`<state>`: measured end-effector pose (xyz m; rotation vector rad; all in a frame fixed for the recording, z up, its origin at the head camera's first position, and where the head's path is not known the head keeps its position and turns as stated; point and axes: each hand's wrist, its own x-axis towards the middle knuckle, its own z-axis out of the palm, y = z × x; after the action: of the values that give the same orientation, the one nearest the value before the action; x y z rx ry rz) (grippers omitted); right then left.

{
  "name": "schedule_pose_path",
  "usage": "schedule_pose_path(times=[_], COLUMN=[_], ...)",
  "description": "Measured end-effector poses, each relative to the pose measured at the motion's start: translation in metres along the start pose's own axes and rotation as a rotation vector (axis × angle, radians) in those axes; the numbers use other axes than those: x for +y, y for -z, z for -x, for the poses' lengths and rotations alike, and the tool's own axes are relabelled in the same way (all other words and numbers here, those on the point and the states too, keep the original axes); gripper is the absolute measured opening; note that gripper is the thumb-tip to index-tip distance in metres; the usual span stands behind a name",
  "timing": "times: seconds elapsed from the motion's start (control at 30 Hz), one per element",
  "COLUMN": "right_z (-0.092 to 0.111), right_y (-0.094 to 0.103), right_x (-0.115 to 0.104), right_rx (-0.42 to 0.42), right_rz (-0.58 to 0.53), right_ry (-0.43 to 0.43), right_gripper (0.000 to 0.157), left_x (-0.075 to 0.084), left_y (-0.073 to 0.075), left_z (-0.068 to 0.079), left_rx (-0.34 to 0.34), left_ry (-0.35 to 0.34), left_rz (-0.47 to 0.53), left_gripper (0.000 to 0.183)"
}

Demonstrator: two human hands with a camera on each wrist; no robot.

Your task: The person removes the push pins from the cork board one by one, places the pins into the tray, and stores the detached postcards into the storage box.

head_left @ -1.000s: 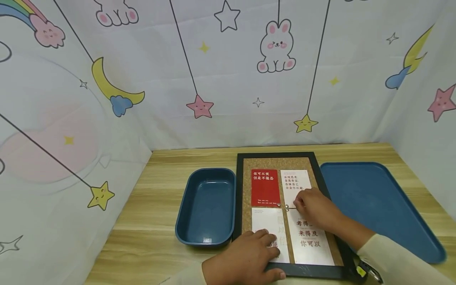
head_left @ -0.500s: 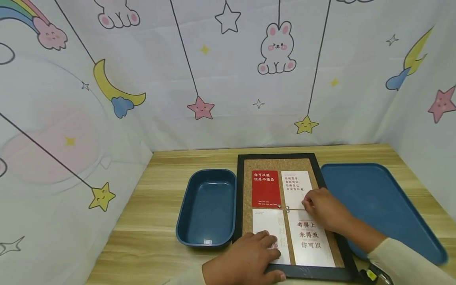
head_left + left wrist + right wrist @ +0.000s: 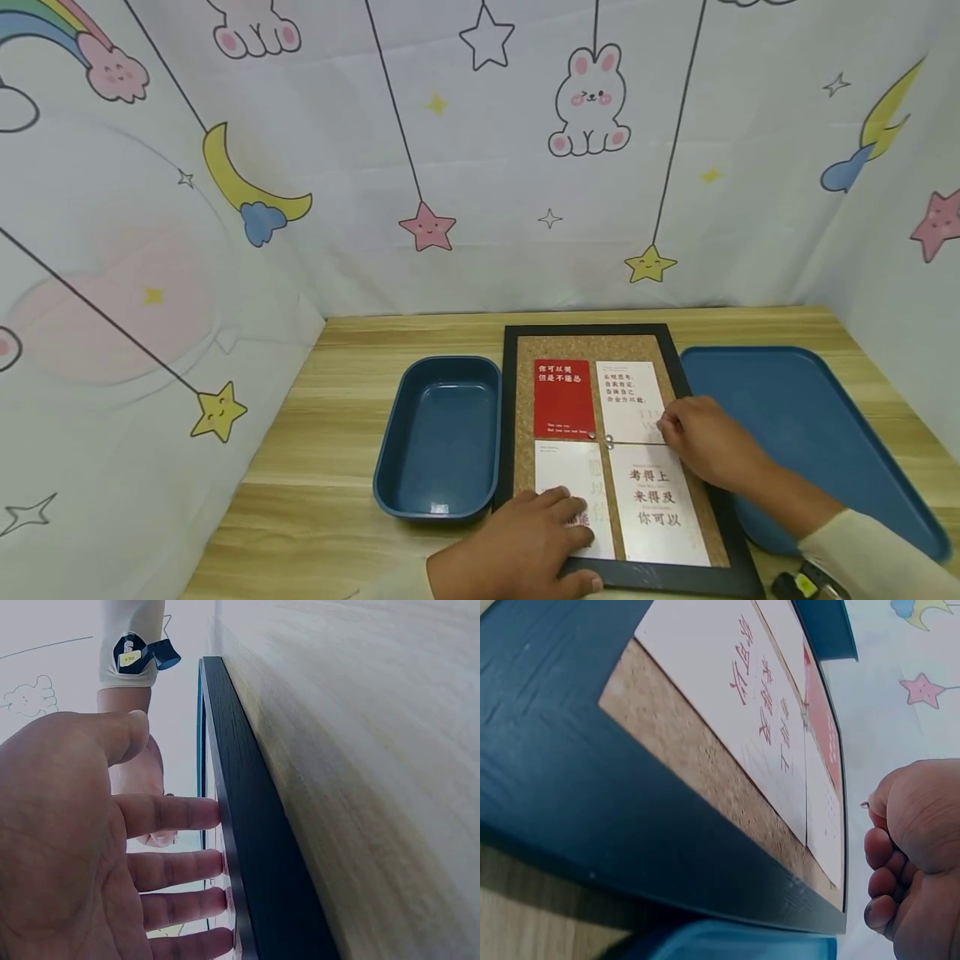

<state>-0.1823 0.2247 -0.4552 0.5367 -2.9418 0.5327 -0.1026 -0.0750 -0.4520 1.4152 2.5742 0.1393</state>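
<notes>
here, pin (image 3: 865, 805) in right hand (image 3: 703, 442), corkboard (image 3: 592, 347) below

Rough, grainy cork (image 3: 585, 346), dark wood-grained frame (image 3: 251, 787), smooth paper cards (image 3: 564, 404), metal-looking pin (image 3: 865, 805), glossy plastic bin (image 3: 442, 437), matt plastic tray (image 3: 765, 408)

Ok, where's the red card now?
In the head view, the red card lies upper left on the corkboard, between the blue bin and a white card.
</notes>
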Motion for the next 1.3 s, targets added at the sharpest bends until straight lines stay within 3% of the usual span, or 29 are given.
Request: schedule_pose_path(times=[0.37, 0.8, 1.3], right_z=[0.004, 0.009, 0.018], right_y=[0.007, 0.012, 0.015], right_x=[0.011, 0.023, 0.041], right_rx=[-0.008, -0.011, -0.028], right_rz=[-0.006, -0.024, 0.012], right_ry=[0.005, -0.003, -0.043], right_gripper=[0.031, 0.016, 0.015], left_x=[0.001, 0.001, 0.000], left_y=[-0.002, -0.002, 0.000], left_z=[0.000, 0.001, 0.002], left_rx=[-0.009, 0.013, -0.002], left_ry=[0.026, 0.020, 0.011], left_rz=[-0.004, -0.011, 0.006], left_gripper=[0.051, 0.049, 0.050])
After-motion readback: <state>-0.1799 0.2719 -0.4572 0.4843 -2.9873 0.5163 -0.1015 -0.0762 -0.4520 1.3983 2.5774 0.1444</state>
